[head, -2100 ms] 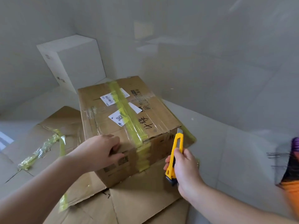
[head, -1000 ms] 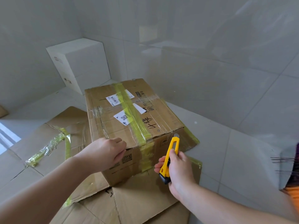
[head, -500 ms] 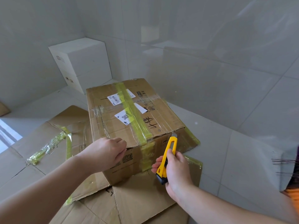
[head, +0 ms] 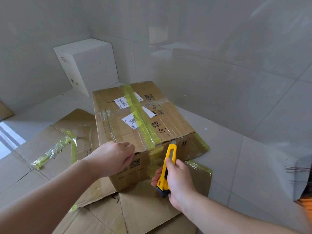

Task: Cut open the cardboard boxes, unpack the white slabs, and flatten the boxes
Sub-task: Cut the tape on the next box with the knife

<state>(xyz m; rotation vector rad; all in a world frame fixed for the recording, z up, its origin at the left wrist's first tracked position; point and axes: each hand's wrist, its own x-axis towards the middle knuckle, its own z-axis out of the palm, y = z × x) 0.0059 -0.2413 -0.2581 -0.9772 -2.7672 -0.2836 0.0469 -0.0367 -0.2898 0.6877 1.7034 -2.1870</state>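
Observation:
A sealed cardboard box (head: 172, 119) sits on the floor, wrapped with a strip of yellow-green tape (head: 140, 119) over its top and down its near side, plus clear tape and white labels. My right hand (head: 179, 179) grips a yellow utility knife (head: 166, 168); its blade tip touches the box's near top edge just right of the tape. My left hand (head: 113, 157) rests against the box's near top edge left of the tape, fingers curled, holding nothing that I can see. No white slabs show at the box.
Flattened cardboard (head: 55, 149) with loose tape lies on the floor under and left of the box. Stacked white blocks (head: 87, 65) stand in the corner by tiled walls. Something orange and dark (head: 303, 191) sits at the right edge.
My right hand has carried the knife up and left from the box's near right corner to the top edge beside the tape. My left hand has stayed on the box's edge.

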